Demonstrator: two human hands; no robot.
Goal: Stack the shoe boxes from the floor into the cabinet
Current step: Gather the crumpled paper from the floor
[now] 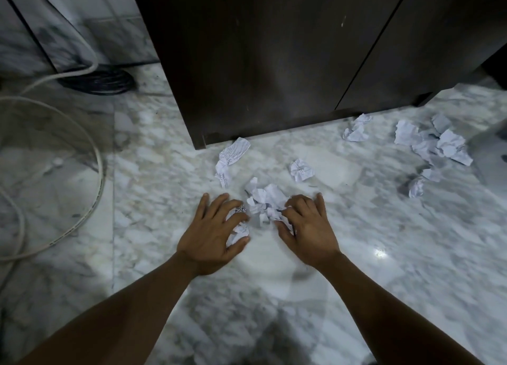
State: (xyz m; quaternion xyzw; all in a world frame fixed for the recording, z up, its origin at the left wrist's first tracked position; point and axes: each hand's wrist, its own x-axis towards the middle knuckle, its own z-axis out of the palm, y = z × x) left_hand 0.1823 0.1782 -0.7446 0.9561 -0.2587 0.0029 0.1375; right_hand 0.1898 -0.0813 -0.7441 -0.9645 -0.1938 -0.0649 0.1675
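Observation:
No shoe box is in view. A dark brown cabinet (274, 62) stands on the marble floor with its doors closed. In front of it lies a small heap of crumpled white paper (263, 197). My left hand (211, 235) is curled over a crumpled paper ball (241, 231), thumb under it, at the heap's left side. My right hand (310, 227) has its fingers curled into the heap's right edge and pinches paper there.
More crumpled papers lie by the cabinet base (233, 156), in the middle (301, 169), and at the right (356, 130) (439, 142). A white cable (96, 172) loops over the floor at the left, near a black coil (101, 80).

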